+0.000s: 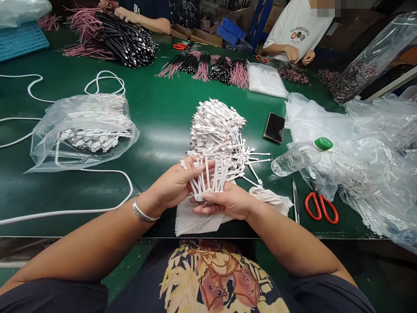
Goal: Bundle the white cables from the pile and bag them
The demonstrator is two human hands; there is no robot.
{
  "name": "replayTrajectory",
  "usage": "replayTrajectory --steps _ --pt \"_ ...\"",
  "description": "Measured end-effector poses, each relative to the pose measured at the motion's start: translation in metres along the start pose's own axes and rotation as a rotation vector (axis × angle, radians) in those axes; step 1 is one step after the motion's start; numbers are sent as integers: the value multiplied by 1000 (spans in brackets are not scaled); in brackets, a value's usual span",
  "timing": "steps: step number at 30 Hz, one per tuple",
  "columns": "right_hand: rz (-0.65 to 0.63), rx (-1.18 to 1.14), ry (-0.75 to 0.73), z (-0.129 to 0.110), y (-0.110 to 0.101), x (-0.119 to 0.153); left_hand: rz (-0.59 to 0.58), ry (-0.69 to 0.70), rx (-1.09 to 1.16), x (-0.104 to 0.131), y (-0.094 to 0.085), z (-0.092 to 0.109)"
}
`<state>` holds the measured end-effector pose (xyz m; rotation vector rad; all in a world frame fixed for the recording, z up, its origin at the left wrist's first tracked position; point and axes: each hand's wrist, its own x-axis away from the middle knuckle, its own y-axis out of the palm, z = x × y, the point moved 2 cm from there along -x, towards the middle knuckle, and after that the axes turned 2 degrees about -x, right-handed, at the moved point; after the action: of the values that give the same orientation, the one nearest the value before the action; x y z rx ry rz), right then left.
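Between my two hands lies a small bunch of short white cables [208,176] with plugs at their ends. My left hand [177,180] holds the bunch from the left, its thumb across the upper part. From the right, my right hand [233,200] grips the lower ends, thumb on a white plug. Just beyond them a large heap of the same white cables [216,126] is piled on the green table [156,139]. Under my hands a white cloth [198,221] is spread near the table's edge, partly hidden.
To the left sits a clear bag of white cables [87,130], with a long white cord [81,213] looping round. Rightward are a phone [274,128], a bottle [293,158], a pen-like tool [295,200], red-handled scissors [321,206] and plastic bags [368,143]. Two people work across the table beside black-and-pink cables [127,39].
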<state>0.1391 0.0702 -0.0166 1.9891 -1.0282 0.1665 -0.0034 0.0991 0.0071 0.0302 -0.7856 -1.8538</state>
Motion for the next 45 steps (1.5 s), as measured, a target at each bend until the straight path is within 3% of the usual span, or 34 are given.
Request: replayTrajectory --steps 5,12,16,19,23,36,45 --pt "-67 36 65 4 0 -1 -98 -74 -58 3 3 -3" --pt "-203 151 182 11 3 1 -137 -149 -104 5 8 -11" --pt "-95 318 162 0 -1 5 22 -99 28 3 3 -5" --pt "45 474 4 -12 -8 8 152 -59 117 1 -4 3" --pt "195 540 -191 -20 -13 9 203 -40 149 0 -7 9" --pt "232 558 -295 -16 -9 6 213 -105 118 -2 -8 4" --pt "210 424 -215 -20 -15 7 217 -68 127 -3 -9 5"
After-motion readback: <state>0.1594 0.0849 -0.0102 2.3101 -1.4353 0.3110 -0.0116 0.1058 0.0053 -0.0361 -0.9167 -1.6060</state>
